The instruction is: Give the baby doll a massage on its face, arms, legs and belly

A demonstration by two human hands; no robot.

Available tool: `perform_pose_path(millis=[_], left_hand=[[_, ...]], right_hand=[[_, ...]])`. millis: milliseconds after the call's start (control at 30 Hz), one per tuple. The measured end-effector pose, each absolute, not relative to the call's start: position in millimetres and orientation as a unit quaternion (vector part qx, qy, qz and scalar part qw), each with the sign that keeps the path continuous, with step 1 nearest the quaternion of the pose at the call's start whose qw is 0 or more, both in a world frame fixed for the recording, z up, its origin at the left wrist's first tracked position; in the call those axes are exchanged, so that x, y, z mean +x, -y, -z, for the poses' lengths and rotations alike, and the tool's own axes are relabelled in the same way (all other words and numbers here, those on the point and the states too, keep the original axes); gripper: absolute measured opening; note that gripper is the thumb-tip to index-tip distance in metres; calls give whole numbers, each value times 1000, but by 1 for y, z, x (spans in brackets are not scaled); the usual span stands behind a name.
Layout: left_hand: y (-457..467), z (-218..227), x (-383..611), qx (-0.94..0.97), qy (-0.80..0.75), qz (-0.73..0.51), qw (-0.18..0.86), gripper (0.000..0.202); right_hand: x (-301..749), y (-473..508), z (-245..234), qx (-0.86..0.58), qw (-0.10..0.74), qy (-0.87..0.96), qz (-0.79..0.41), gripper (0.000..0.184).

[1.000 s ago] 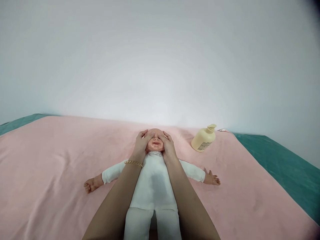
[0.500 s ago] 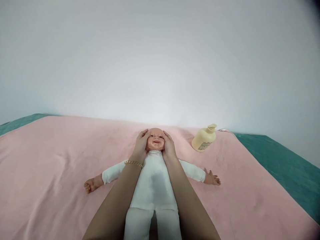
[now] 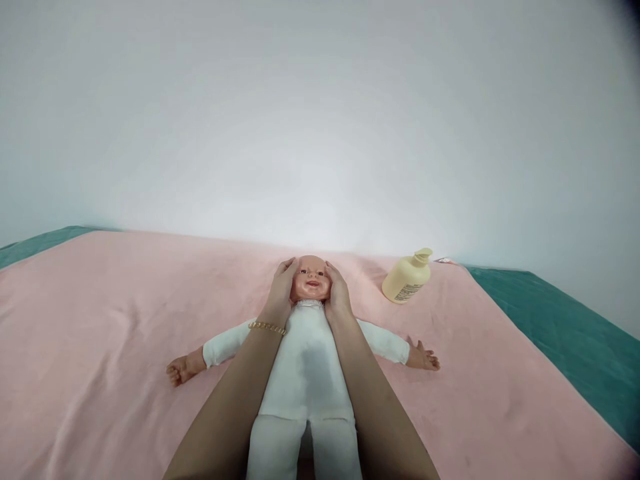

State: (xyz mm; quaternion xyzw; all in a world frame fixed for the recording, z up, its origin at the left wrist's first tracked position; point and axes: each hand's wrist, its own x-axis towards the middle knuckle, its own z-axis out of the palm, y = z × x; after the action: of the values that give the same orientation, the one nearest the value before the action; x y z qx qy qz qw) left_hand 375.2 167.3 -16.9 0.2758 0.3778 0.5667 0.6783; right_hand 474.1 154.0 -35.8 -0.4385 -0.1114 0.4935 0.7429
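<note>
Curves the fingers [image 3: 286, 267] of the left hand [image 3: 281, 290] along the frame-left side of the head [image 3: 311, 279] of the doll [image 3: 309, 333], just below the frame's center, and those of the right hand [image 3: 339, 291] along the opposite side, grasping it between the 2. Wears a gold-colored bracelet [image 3: 267, 327] on the left wrist. Has the doll face up at lower center, clothed in white, with a gray patch [image 3: 317, 375] between 2 forearms and 2 doll arms spread toward lower left and lower right. Shows a pale yellow pump bottle [image 3: 406, 279] on the pink cloth [image 3: 125, 287] right of center, green covering [image 3: 555, 313] at both side edges, a pale wall [image 3: 320, 120] across the upper half.
</note>
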Motion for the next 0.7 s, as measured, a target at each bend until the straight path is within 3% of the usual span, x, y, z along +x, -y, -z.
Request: perform_pose_path(millis=[267, 700], left_hand=[[-174, 28, 376, 332, -413, -556, 640, 49], [-173, 26, 377, 312, -404, -556, 656, 26]], right_hand=[[472, -148, 33, -487, 720, 166, -466, 48], [473, -153, 35, -493, 728, 155, -451, 31]])
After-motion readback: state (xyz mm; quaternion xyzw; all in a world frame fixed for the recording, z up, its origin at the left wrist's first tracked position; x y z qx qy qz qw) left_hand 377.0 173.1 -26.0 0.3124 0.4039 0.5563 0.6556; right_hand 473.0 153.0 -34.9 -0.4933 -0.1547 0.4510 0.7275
